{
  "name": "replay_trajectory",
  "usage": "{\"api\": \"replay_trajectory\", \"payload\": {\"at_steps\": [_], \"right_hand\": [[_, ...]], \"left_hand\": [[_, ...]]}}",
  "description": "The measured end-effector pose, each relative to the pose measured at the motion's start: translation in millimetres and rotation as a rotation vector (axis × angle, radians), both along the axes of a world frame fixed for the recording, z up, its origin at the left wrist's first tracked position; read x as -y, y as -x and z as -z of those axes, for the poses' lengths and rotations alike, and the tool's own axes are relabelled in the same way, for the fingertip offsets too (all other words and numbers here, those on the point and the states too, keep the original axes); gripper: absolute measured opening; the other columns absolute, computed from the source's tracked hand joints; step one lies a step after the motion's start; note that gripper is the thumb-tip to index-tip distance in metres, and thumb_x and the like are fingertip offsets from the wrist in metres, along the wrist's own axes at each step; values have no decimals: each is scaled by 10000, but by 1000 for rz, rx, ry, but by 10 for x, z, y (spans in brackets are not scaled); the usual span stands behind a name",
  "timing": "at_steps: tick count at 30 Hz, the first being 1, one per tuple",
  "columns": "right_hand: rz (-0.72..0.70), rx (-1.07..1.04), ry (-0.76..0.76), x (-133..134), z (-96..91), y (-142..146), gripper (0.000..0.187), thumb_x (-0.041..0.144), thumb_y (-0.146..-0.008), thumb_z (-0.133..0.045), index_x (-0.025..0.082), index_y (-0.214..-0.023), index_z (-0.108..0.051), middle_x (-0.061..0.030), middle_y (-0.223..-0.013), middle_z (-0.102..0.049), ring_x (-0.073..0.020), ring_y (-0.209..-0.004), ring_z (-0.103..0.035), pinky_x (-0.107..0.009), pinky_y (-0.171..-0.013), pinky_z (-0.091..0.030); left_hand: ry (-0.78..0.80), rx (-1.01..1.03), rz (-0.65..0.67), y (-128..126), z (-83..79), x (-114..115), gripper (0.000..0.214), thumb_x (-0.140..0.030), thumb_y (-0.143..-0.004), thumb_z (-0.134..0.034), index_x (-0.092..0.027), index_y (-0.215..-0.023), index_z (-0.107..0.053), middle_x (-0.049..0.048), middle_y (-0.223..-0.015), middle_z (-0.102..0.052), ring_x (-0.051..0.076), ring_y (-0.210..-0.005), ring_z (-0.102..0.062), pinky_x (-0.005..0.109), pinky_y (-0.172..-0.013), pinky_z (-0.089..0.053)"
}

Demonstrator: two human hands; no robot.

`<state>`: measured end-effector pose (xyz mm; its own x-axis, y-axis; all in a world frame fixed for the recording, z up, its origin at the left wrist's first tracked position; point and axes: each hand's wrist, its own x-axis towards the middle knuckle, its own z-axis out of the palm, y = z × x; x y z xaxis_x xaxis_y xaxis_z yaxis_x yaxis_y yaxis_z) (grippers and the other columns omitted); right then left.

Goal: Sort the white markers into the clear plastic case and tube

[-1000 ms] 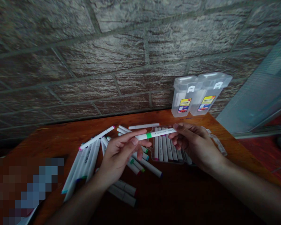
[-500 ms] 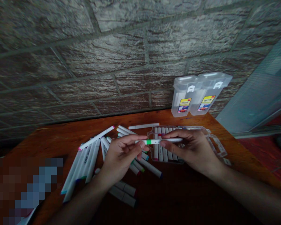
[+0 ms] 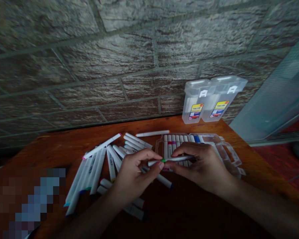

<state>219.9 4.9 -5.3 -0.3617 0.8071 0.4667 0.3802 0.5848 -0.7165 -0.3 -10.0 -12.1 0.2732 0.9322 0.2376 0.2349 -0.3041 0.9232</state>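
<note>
A white marker with a green band (image 3: 175, 159) lies crosswise between my two hands, level above the table. The thumb and fingers of my left hand (image 3: 137, 167) pinch it around the green band; its left end sticks out past them. My right hand (image 3: 205, 162) is closed on the right part of the marker, and the far tip is hidden in the fingers. Just behind the hands lies an open clear plastic case (image 3: 215, 136) with a row of white markers (image 3: 169, 141) in it. To the left, loose white markers (image 3: 98, 169) are spread in a pile, partly covered by my left hand and forearm.
Two clear lidded containers (image 3: 194, 99) with yellow labels stand at the table's back right, against the stone wall (image 3: 129, 59). A single marker (image 3: 152, 133) lies near the back edge of the wooden table (image 3: 72, 137). At the lower left is a blurred-out patch.
Both hands have come down slightly and toward me with the marker. My left fingers have shifted right onto the green band, so less of it shows. More of the case's contents is visible.
</note>
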Motion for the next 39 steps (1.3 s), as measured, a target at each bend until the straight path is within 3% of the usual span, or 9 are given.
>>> {"api": "replay_trajectory", "payload": {"at_steps": [6,17,27,35,39], "right_hand": [[11,7,21,1,-10,-4,209,357,-843,-827,196,-767,-718,6,-664,-693,-129,-553,-589,-251,-514,-394],[-18,5,112,23,-17,12,220,362,-886,-778,194,-760,-710,3,-676,-687,-134,-584,-598,-252,-525,-405],[-33,-83,162,31,-2,27,127,294,-857,-796,206,-810,-719,1,-714,-708,-142,-605,-602,-249,-518,-419],[-121,-311,418,4,-17,36,90,271,-832,-837,204,-852,-780,-8,-770,-754,-158,-687,-663,-245,-629,-515],[-112,-388,458,-21,-72,46,96,253,-795,-867,196,-791,-790,9,-699,-715,-126,-616,-600,-223,-586,-486]], "left_hand": [[-23,-44,40,4,-17,20,103,-209,-949,-678,-205,-989,-774,41,-895,-775,187,-828,-724,270,-741,-565],[-74,-132,27,19,12,26,51,-196,-931,-671,-195,-921,-722,38,-827,-738,185,-749,-692,268,-663,-520],[-35,15,-5,6,-36,-9,27,-218,-892,-753,-200,-876,-742,23,-792,-735,176,-736,-684,261,-661,-528],[-2,32,-61,53,-104,-26,42,-256,-900,-755,-221,-881,-765,6,-776,-722,148,-711,-643,246,-638,-479],[98,73,-84,59,-162,-38,150,-337,-899,-749,-190,-866,-748,3,-672,-662,141,-597,-580,255,-549,-429]]}}
